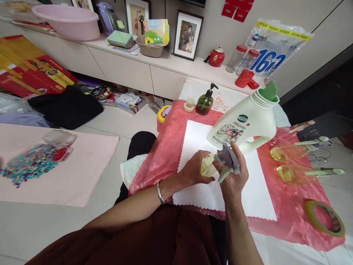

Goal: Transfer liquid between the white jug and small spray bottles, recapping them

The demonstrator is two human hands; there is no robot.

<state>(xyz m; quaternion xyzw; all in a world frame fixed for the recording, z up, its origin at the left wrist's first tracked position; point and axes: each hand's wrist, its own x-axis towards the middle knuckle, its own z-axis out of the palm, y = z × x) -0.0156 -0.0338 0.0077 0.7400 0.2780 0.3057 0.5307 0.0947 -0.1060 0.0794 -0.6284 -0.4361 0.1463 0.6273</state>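
Over a white sheet (193,143) on the table, a spray bottle (208,165) with a pale yellowish body is tilted between both hands. My left hand (194,167) is wrapped round its body. At the grey spray head (228,158), my right hand (237,176) grips with the thumb and fingers, beside the pale green trigger. Just behind them stands a large pale green detergent jug (242,121), its mouth uncapped and a green piece (270,91) standing in it. A dark green pump bottle (204,103) and a pale cap (189,104) are farther back.
Two spray bottles (292,173) of yellow liquid lie at the right on the red plastic cover (162,154). A tape roll (310,209) is near the right front edge. On the left, a pink mat (91,162) bears colourful small pieces (33,165).
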